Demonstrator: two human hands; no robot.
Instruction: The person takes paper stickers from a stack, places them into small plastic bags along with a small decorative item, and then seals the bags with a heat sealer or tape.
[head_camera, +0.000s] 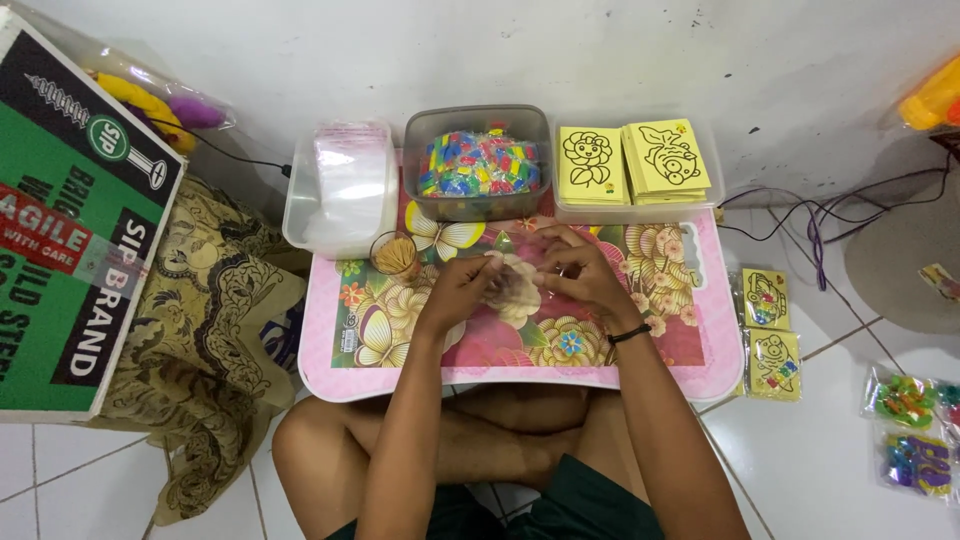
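Observation:
My left hand (455, 288) and my right hand (580, 272) meet over the middle of a small pink lap table (330, 375) with a flower and butterfly print. Both hands pinch a small clear plastic bag (515, 285) held between them; what is in it I cannot tell. A small round cup of thin wooden sticks (395, 257) stands just left of my left hand. Behind the hands sits a clear tub of small colourful packets (480, 165).
A tub of clear plastic bags (345, 185) stands at the back left, a tub of yellow picture cards (630, 160) at the back right. A large cardboard box (75, 230) lies left. Finished packets (770, 330) and toy bags (910, 430) lie on the tiled floor, with cables (830, 215) near the wall.

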